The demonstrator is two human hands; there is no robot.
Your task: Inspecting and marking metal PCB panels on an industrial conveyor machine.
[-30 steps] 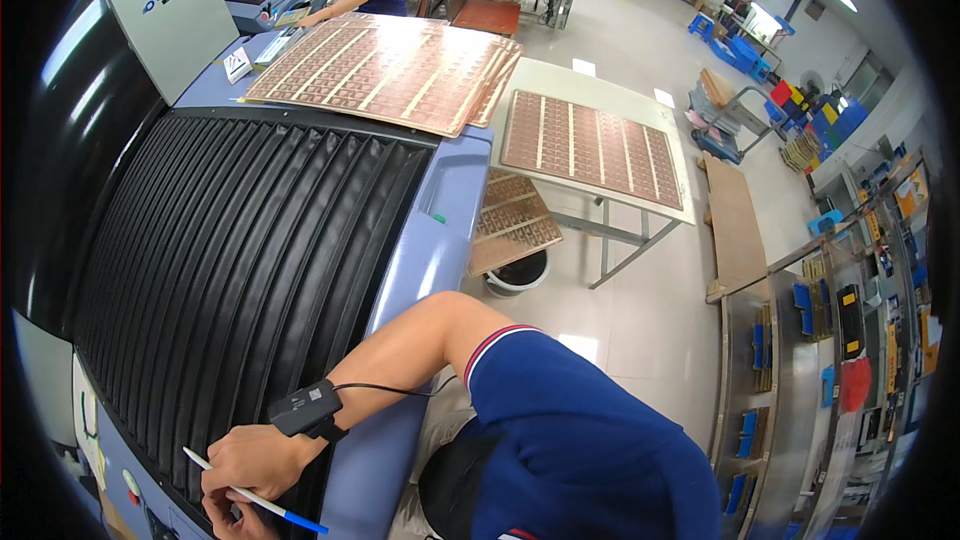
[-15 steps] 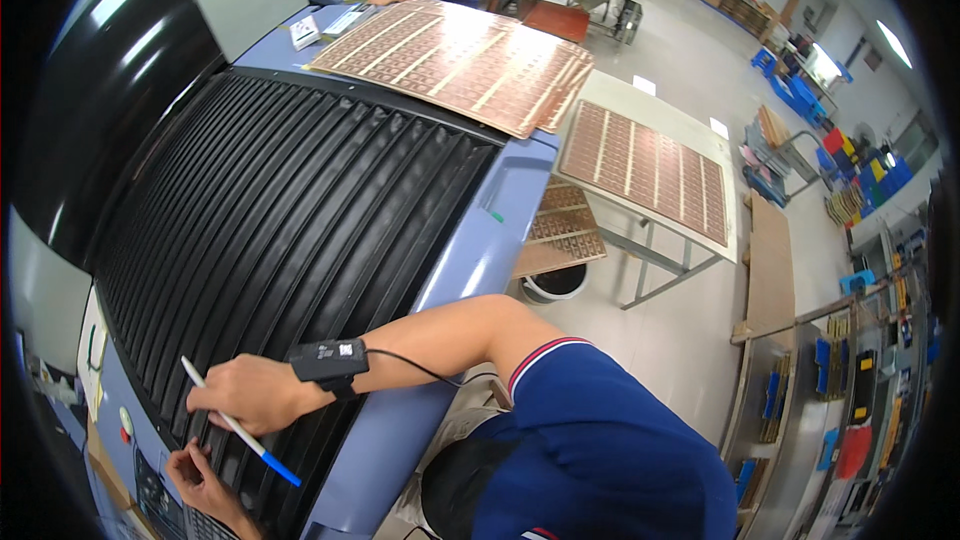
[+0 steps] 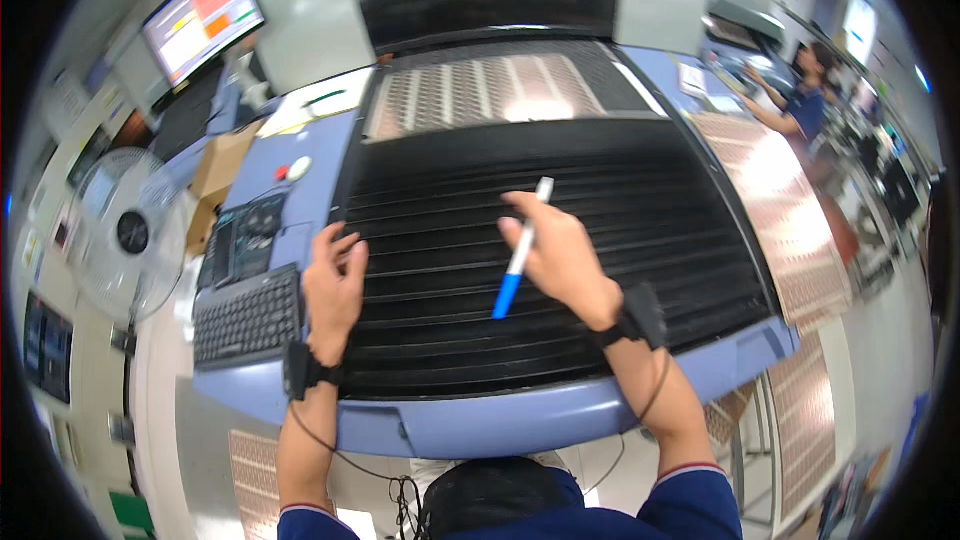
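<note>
My right hand (image 3: 560,255) holds a white pen with a blue cap (image 3: 520,252) over the black roller bed (image 3: 560,230) of a big blue-grey machine. My left hand (image 3: 335,285) rests, fingers spread, on the left edge of the rollers and holds nothing. Both wrists wear black bands with thin cables. A copper-patterned panel (image 3: 495,90) lies at the far end of the rollers, by the machine's dark opening.
A black keyboard (image 3: 248,318) and a small control panel (image 3: 240,240) sit left of the rollers, with round buttons (image 3: 292,170) beyond them. A fan (image 3: 125,235) and a monitor (image 3: 205,25) stand at the left. Copper panels (image 3: 775,190) lie on the right, where another person (image 3: 805,100) works.
The view has swung from the machine's side to face it squarely. Both my hands have come up onto the rollers, the right one still with the pen.
</note>
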